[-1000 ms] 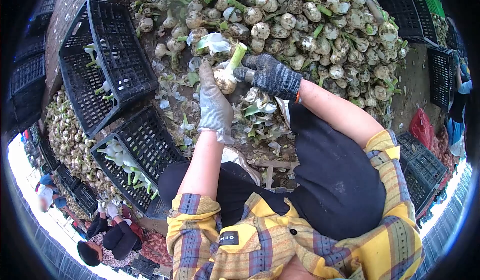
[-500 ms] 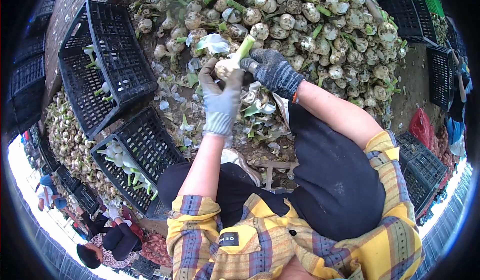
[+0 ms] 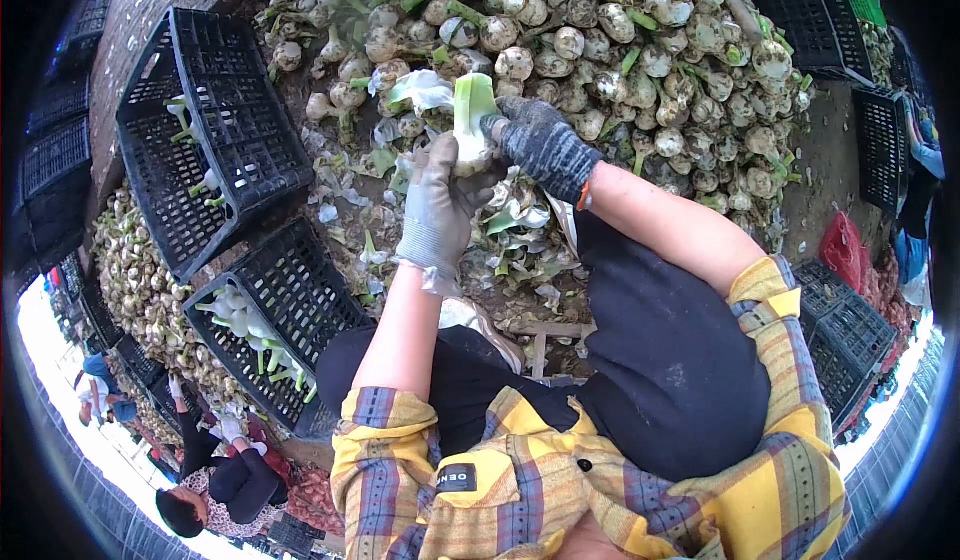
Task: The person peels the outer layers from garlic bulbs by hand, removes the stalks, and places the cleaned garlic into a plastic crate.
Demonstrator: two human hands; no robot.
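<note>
My left hand (image 3: 437, 205), in a pale glove with a dirty palm, is wrapped round the lower side of a bulb (image 3: 473, 125) with a thick, cut green stem. The stem points up, and its outer layers look pale green and white. My right hand (image 3: 548, 145), in a dark grey knitted glove, closes on the bulb's right side. Its fingertips are partly hidden behind the stem. Loose peeled skins (image 3: 520, 215) lie on the ground below both hands. Beyond them rises a large pile of dirty bulbs (image 3: 620, 70) with short stems.
A black crate (image 3: 245, 130) with a few bulbs tilts at the left. Nearer stands another crate (image 3: 300, 290) holding several white bulbs. More bulbs (image 3: 150, 290) are heaped behind. A co-worker (image 3: 225, 480) sits at the lower left. Black crates (image 3: 840, 330) and a red bag (image 3: 843, 250) are at the right.
The bulb has turned so its stem stands more upright and nearer the camera. My left hand has shifted slightly down and right, round its base. The co-worker's arm has risen.
</note>
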